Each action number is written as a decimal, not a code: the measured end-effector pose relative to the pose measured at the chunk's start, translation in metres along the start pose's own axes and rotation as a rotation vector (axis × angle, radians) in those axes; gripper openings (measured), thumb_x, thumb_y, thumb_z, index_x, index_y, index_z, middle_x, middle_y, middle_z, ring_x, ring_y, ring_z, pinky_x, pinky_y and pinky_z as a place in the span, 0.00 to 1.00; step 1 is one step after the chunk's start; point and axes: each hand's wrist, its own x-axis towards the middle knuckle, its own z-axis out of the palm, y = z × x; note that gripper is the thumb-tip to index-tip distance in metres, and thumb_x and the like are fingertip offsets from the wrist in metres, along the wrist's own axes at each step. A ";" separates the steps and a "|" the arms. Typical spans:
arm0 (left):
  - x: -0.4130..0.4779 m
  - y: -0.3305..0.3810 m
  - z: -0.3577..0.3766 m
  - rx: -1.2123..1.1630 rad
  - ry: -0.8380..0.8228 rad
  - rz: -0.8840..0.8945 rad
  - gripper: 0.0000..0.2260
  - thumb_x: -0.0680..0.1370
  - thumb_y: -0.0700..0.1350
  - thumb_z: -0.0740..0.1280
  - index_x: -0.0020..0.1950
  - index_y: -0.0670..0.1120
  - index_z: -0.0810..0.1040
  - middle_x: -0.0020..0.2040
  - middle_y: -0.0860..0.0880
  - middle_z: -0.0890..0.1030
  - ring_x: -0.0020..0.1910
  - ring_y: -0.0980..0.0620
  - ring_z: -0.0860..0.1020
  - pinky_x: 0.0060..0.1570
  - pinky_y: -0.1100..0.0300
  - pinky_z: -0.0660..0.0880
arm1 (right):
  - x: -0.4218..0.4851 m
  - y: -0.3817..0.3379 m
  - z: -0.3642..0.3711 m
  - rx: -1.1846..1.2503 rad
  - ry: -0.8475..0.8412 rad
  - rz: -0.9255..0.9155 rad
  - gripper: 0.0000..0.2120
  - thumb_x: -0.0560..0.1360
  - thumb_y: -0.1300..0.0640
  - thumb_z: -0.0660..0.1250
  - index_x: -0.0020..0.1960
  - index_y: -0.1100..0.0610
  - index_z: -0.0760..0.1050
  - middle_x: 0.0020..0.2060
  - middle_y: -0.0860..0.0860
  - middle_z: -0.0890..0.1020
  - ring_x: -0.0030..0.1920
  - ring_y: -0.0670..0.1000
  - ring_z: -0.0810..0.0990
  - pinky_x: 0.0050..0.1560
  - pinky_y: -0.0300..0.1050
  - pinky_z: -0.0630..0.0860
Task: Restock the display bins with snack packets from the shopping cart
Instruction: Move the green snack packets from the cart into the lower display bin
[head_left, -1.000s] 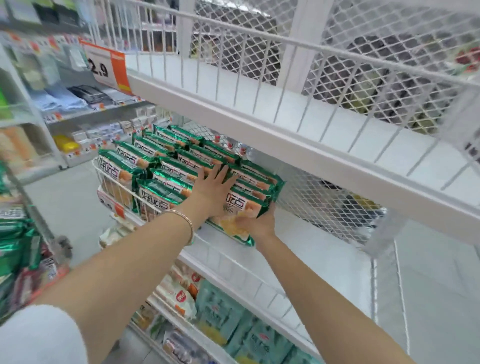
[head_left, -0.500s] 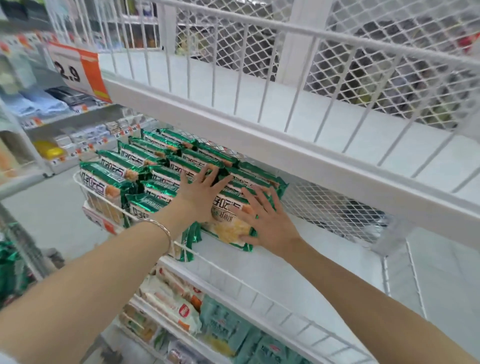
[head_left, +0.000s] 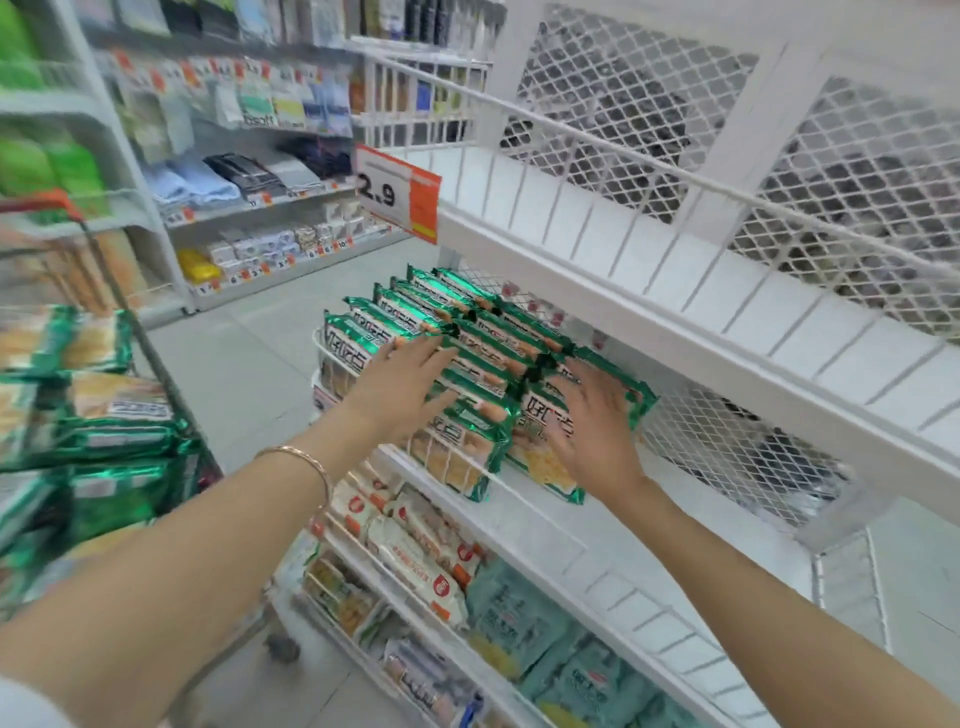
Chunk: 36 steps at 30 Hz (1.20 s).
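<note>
Both hands lay flat, fingers spread, grips open, on green snack packets (head_left: 483, 364) in the middle display bin (head_left: 545, 525). The left hand (head_left: 400, 384) pressed the front rows; the right hand (head_left: 592, 426) covered the packet at the rows' right end.

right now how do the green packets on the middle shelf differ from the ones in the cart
The shelf packets stand in neat rows behind the white wire rail, with the left hand and right hand lying open on them. The cart packets lie flat in a loose, untouched heap. Both show the same green foil wrapper.
</note>
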 end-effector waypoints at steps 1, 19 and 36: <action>-0.020 -0.020 -0.006 -0.011 0.018 -0.020 0.28 0.83 0.61 0.54 0.81 0.53 0.55 0.81 0.49 0.56 0.79 0.48 0.56 0.77 0.46 0.51 | 0.010 -0.026 -0.001 0.012 0.021 -0.027 0.20 0.80 0.55 0.65 0.70 0.57 0.72 0.73 0.59 0.69 0.72 0.62 0.67 0.75 0.63 0.57; -0.350 -0.357 -0.050 -0.076 -0.353 -0.671 0.25 0.83 0.59 0.53 0.76 0.47 0.66 0.75 0.45 0.67 0.73 0.43 0.67 0.68 0.43 0.68 | 0.048 -0.451 0.159 0.221 -0.539 -0.141 0.18 0.80 0.57 0.62 0.69 0.57 0.73 0.66 0.55 0.74 0.66 0.57 0.72 0.71 0.55 0.63; -0.344 -0.389 0.002 -0.603 -0.108 -1.009 0.13 0.83 0.50 0.62 0.62 0.45 0.78 0.60 0.47 0.80 0.54 0.47 0.79 0.54 0.53 0.75 | 0.091 -0.443 0.275 0.768 -1.405 0.813 0.18 0.70 0.60 0.77 0.56 0.65 0.76 0.52 0.59 0.83 0.46 0.56 0.85 0.44 0.45 0.83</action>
